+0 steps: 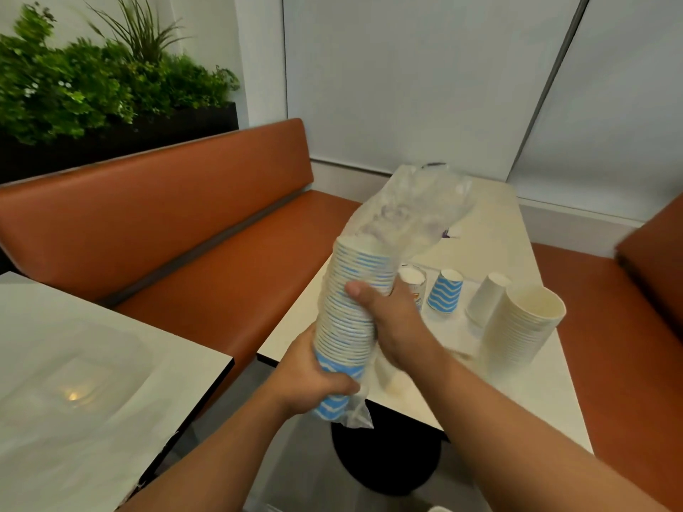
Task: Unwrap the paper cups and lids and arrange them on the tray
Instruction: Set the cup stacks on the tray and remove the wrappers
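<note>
Both hands clamp a wrapped cup stack, lifted over the near table edge.
Left hand (314,378) grips the blue-striped cup stack (354,308) low; right hand (391,319) grips mid-stack, loose plastic wrap (410,205) flaring above. Beyond on the table (480,234): striped cup (445,291), white cup (486,297), white stack (525,323). Orange bench (166,216) left.
</note>
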Action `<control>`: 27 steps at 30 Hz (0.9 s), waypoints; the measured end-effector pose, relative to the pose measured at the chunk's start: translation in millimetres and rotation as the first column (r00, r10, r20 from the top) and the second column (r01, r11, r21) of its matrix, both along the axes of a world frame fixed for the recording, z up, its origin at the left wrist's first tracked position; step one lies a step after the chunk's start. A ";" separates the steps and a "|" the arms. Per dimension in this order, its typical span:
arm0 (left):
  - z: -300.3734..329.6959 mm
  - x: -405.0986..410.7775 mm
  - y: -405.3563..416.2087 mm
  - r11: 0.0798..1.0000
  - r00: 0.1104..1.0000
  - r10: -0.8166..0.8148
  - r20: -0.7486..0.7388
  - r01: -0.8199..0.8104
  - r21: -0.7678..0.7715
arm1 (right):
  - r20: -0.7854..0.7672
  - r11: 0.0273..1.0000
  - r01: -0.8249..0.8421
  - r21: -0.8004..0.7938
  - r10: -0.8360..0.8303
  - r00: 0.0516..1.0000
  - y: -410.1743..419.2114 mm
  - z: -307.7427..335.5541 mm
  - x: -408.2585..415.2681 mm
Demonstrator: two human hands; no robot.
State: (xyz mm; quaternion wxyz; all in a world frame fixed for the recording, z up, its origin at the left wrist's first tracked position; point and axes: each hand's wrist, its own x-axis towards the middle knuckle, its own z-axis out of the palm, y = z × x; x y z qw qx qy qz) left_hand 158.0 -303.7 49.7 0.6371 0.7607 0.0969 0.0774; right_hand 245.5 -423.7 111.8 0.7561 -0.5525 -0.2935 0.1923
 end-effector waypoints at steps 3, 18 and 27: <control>-4.4 -2.0 0.7 1.000 1.000 0.003 0.007 -0.003 -0.029 | 0.016 0.985 -0.118 -0.127 0.121 0.993 -8.9 -27.3 -11.4; -6.4 0.3 1.0 0.992 0.995 -0.095 -0.007 0.096 0.080 | -0.036 0.986 -0.141 -0.089 0.138 0.990 -25.7 -24.7 5.1; 6.7 19.5 -5.3 0.996 0.999 -0.042 0.019 0.040 0.074 | -0.097 0.996 -0.093 -0.008 0.092 0.991 -15.7 -24.7 4.7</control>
